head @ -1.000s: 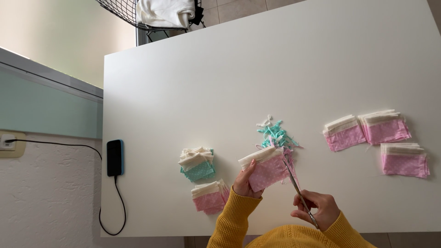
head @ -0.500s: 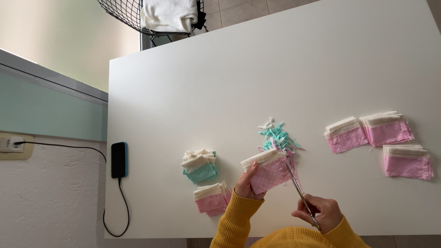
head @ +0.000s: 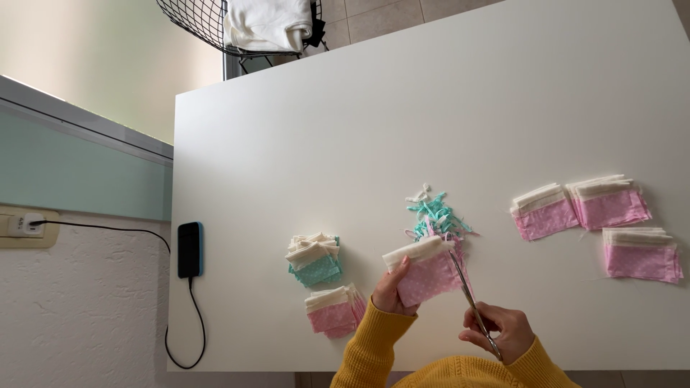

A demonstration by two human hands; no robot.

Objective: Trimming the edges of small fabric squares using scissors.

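Left hand (head: 392, 291) grips pink-cream fabric stack (head: 425, 269) by lower edge; right hand (head: 503, 332) clasps scissors (head: 471, 302), blades at stack's right edge, teal scraps (head: 437, 215) beyond.

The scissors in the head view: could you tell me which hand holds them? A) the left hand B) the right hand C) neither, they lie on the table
B: the right hand grips the scissors, blades at the pink fabric that the left hand holds.
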